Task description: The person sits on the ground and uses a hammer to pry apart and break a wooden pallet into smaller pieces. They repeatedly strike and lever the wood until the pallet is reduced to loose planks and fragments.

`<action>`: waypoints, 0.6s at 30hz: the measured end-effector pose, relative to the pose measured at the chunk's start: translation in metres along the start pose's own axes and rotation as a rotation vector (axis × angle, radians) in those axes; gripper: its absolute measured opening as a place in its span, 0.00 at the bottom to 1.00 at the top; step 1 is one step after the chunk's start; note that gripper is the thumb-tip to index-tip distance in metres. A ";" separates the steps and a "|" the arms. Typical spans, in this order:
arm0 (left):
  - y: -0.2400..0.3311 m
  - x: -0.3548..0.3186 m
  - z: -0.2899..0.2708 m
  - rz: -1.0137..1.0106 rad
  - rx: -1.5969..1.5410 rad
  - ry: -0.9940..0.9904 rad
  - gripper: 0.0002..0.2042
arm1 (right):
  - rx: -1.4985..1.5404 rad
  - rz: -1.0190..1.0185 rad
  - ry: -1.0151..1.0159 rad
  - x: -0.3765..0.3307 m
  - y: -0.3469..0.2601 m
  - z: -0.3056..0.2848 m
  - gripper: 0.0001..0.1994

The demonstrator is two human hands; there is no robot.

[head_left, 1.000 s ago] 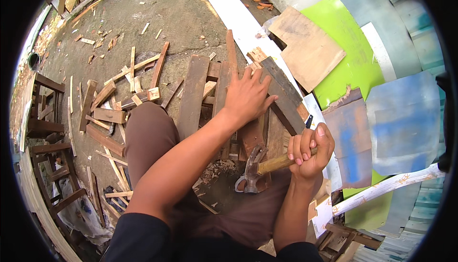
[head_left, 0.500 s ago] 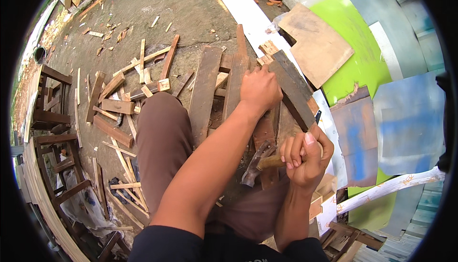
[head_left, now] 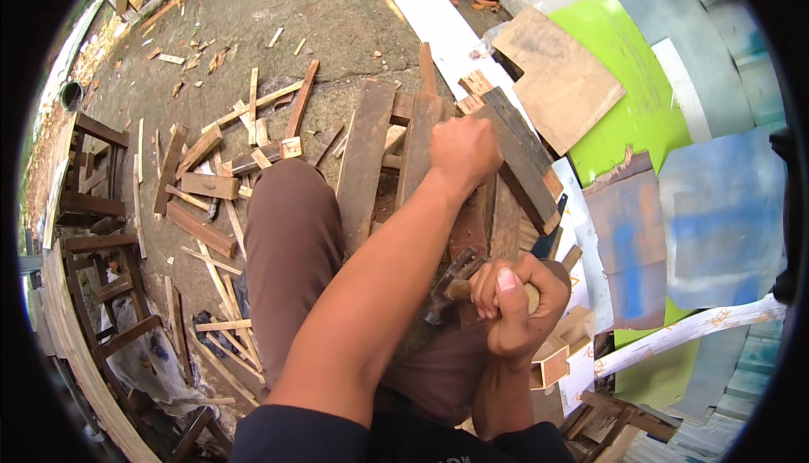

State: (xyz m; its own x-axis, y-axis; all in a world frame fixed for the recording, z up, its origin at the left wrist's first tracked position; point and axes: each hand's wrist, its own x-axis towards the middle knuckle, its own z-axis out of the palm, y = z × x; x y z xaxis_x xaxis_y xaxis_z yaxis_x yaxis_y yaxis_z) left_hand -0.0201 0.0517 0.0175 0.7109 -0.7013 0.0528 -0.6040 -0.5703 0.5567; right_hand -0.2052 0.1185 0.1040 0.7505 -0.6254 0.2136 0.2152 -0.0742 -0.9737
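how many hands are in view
2: the left hand, at the dark wooden block, its fingers partly hidden, and the right hand, lower down, around the handle of the hammer.

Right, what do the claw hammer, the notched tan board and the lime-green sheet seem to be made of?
Claw hammer: likely steel head, grey with dull shine; apparently wooden handle, plain brown. Notched tan board: probably bare plywood, flat with a stained face. Lime-green sheet: smooth, scuffed, bright finish; board or plastic, hard to tell.
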 end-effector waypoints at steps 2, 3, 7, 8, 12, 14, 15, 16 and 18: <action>0.000 0.000 -0.001 0.002 -0.009 0.001 0.07 | 0.026 0.015 0.054 -0.003 0.002 0.002 0.16; 0.000 0.000 -0.002 -0.005 0.002 -0.014 0.07 | 0.047 0.036 0.083 -0.006 0.002 0.003 0.16; 0.000 -0.001 -0.006 -0.014 0.008 -0.029 0.08 | -0.079 -0.037 0.040 -0.011 0.006 0.006 0.15; -0.001 -0.001 -0.007 -0.015 0.011 -0.031 0.09 | -0.088 -0.051 0.022 -0.012 0.006 0.008 0.15; -0.004 -0.003 -0.006 -0.021 0.025 -0.010 0.10 | -0.129 -0.135 -0.029 -0.015 0.008 0.015 0.15; -0.008 -0.004 -0.004 0.006 0.012 0.031 0.13 | -0.137 -0.188 -0.031 -0.017 0.010 0.019 0.15; -0.009 -0.005 -0.003 0.022 0.011 0.045 0.15 | -0.137 -0.220 -0.036 -0.018 0.010 0.020 0.15; -0.011 -0.005 -0.004 0.015 0.004 0.058 0.15 | -0.161 -0.190 -0.044 -0.019 0.011 0.021 0.16; -0.015 -0.008 -0.007 -0.012 -0.003 0.064 0.16 | -0.217 -0.104 -0.074 -0.020 0.010 0.019 0.16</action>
State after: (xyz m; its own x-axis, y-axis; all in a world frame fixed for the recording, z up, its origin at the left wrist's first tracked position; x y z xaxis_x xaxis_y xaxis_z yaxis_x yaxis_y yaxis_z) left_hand -0.0143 0.0690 0.0142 0.7398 -0.6655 0.0991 -0.5944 -0.5774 0.5598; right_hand -0.2062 0.1449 0.0916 0.7765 -0.5481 0.3107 0.1604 -0.3048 -0.9388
